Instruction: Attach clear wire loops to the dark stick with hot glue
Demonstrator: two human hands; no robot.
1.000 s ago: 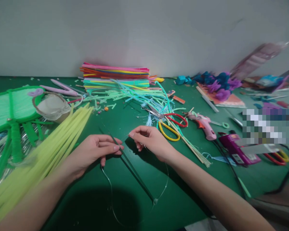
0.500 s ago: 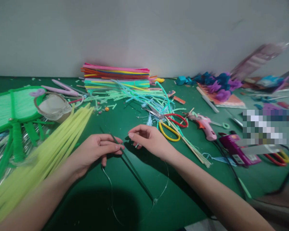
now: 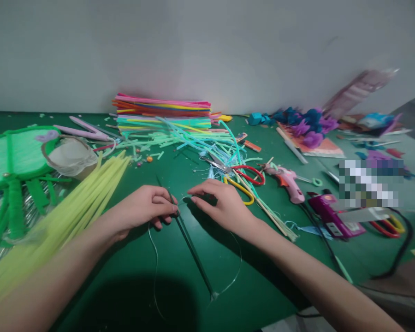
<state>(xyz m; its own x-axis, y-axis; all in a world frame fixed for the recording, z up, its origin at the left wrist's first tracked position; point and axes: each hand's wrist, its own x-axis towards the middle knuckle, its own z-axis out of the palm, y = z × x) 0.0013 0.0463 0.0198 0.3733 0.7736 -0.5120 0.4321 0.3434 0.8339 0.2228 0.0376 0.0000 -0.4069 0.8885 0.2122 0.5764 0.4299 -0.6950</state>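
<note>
My left hand (image 3: 143, 210) pinches a thin dark green stem wire (image 3: 190, 246) near its upper end; the wire runs down and right across the green table (image 3: 180, 170). My right hand (image 3: 223, 205) is just right of it, fingertips pinching a fine clear thread (image 3: 237, 269) close to the left hand's fingers. The thread loops down below both hands and meets the wire's lower end. A bundle of pale yellow pipe cleaners (image 3: 72, 216) lies under my left forearm.
A stack of coloured pipe cleaners (image 3: 162, 113) sits by the wall, loose mint ones in front. Red and yellow scissors (image 3: 242, 180), a pink glue gun (image 3: 287, 182) and a purple tool (image 3: 332, 216) lie right. A green woven fan (image 3: 14, 157) and tape roll (image 3: 71, 154) lie left.
My right hand has moved down and left, closing the gap to my left hand's fingertips at the wire. The view has shifted slightly.
</note>
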